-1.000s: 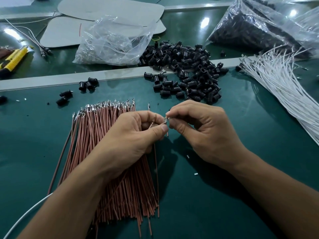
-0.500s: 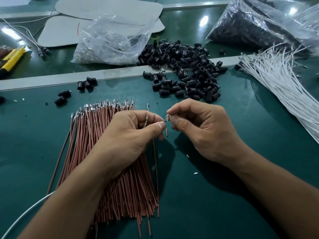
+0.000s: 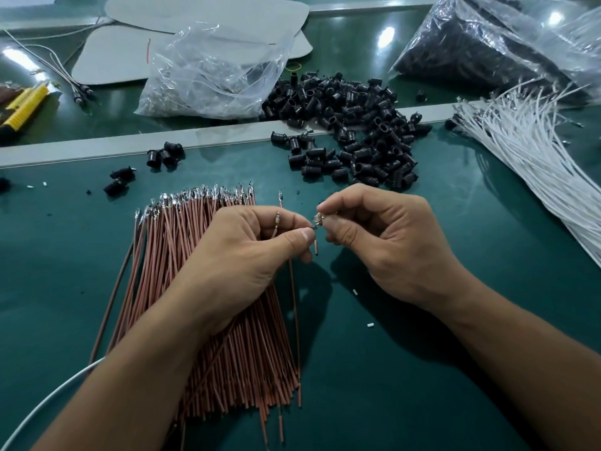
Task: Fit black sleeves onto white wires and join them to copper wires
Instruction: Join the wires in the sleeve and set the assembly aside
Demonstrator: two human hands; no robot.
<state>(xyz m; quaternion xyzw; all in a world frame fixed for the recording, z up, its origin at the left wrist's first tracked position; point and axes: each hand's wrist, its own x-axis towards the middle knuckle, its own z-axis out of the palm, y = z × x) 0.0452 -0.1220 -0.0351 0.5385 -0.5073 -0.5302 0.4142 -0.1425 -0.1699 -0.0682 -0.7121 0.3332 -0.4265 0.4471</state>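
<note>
L hand, R hand parted slightly

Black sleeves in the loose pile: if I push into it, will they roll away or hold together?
Probably scatter: the black sleeves are short, round, hollow tubes lying loose, and strays sit apart from the heap. They look light, so a nudge likely sends several rolling.

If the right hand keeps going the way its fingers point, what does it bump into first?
Probably the left hand, which grips a copper wire: the right hand points sideways at it, with only the small metal piece it pinches between them. Depth is hard to judge.
</note>
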